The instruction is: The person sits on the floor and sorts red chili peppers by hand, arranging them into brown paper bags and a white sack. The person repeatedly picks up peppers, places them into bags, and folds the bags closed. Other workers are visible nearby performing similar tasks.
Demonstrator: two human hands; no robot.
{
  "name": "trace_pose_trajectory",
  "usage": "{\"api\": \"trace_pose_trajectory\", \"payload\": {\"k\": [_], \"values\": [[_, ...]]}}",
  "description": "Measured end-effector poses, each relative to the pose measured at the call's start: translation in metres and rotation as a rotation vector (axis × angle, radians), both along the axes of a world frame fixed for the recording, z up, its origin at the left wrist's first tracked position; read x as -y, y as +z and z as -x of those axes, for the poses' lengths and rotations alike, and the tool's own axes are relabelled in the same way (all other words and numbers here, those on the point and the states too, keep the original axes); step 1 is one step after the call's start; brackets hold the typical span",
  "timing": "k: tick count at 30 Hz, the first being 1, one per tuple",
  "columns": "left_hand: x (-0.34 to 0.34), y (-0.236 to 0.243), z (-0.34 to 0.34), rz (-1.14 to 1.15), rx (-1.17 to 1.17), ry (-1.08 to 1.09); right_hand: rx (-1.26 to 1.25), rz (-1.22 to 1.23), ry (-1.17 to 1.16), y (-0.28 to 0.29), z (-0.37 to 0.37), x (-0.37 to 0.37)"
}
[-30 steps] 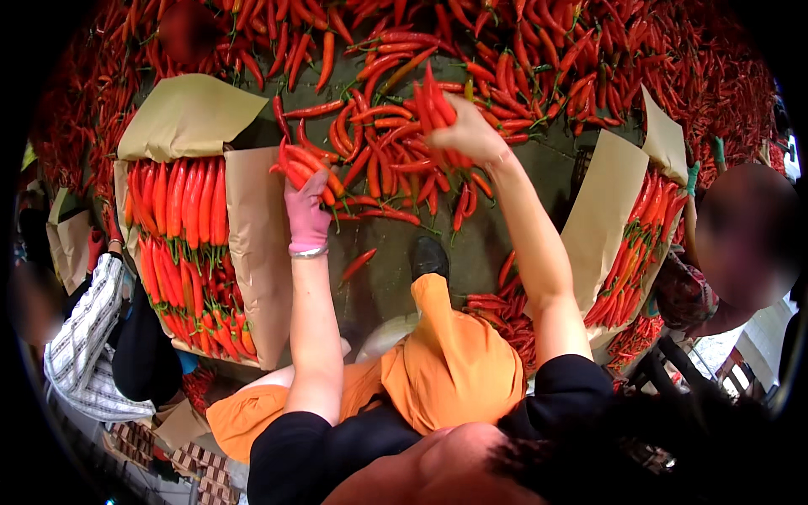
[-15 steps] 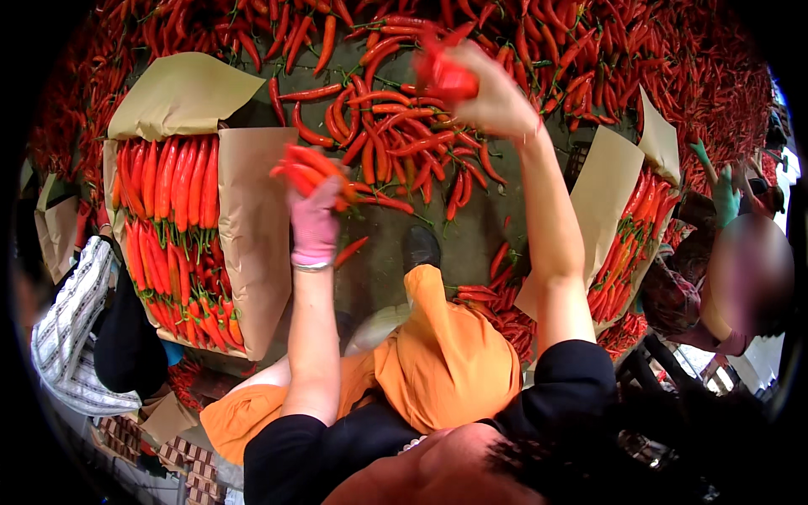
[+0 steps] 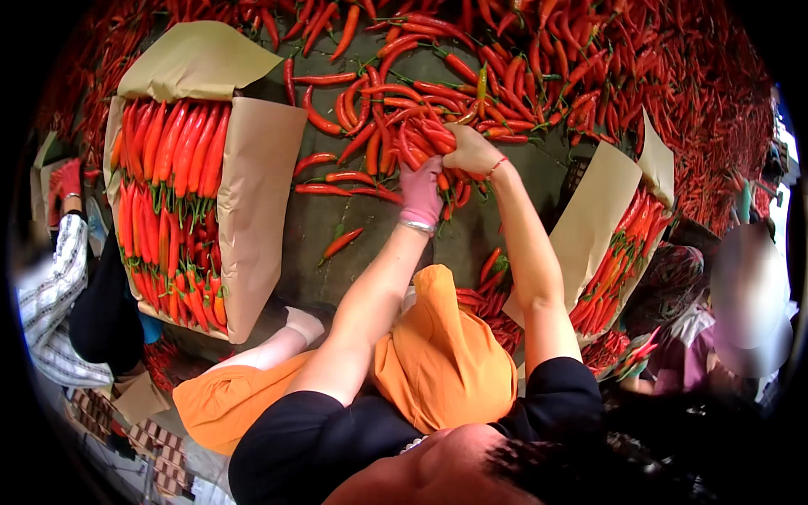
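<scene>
My left hand [image 3: 422, 194], in a pink glove, is closed around a bunch of red chili peppers [image 3: 427, 136] in front of me. Bare and with a thin red band at the wrist, my right hand [image 3: 473, 151] grips the same bunch from its right side. The two hands nearly meet, and some of their fingers are hidden by the peppers. Loose red chilies [image 3: 368, 108] lie on the floor just beyond and to the left of the hands.
A paper-lined box [image 3: 263, 202] with rows of chilies stands at left, another lined box [image 3: 599, 220] at right. A large chili heap [image 3: 640, 76] spreads across the back. People sit at both sides, one in a striped sleeve [image 3: 57, 290]. A lone chili [image 3: 342, 243] lies nearby.
My hands, apart before with chilies in each, have come together on one bunch. The left moved right and forward; the right came down and nearer.
</scene>
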State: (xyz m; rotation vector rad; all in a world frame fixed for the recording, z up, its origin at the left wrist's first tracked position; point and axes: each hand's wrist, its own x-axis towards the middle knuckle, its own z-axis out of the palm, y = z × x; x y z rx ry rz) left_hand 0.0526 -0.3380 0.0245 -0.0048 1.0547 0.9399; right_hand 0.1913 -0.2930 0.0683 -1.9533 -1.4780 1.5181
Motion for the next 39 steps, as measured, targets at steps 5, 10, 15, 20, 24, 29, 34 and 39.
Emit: {"api": "trace_pose_trajectory", "payload": {"k": [5, 10, 15, 20, 24, 29, 34, 39], "values": [[0.025, 0.022, 0.041, -0.144, -0.123, -0.039, 0.126, 0.018, 0.24, 0.021, 0.027, 0.018], [-0.012, 0.038, 0.126, -0.275, -0.276, -0.193, -0.058, 0.007, 0.053, 0.013, 0.11, 0.007], [-0.094, -0.008, 0.145, -0.219, -0.209, -0.643, -0.23, -0.004, -0.504, -0.057, 0.13, 0.002], [-0.144, -0.013, 0.124, -0.268, -0.096, -0.852, -0.448, -0.026, -0.716, -0.073, 0.117, -0.015], [-0.167, -0.009, 0.124, -0.347, -0.123, -0.877, -0.607, -0.175, -0.719, -0.036, 0.107, -0.03], [-0.175, 0.09, 0.11, -0.589, -0.063, -0.758, -0.664, -0.186, -0.595, 0.063, 0.084, -0.062], [-0.042, 0.081, 0.147, -0.337, -0.109, -0.425, -0.539, 0.044, -0.242, 0.049, 0.113, 0.017], [0.049, 0.034, 0.166, -0.169, -0.206, -0.296, -0.597, 0.185, -0.246, 0.019, 0.137, 0.079]]}}
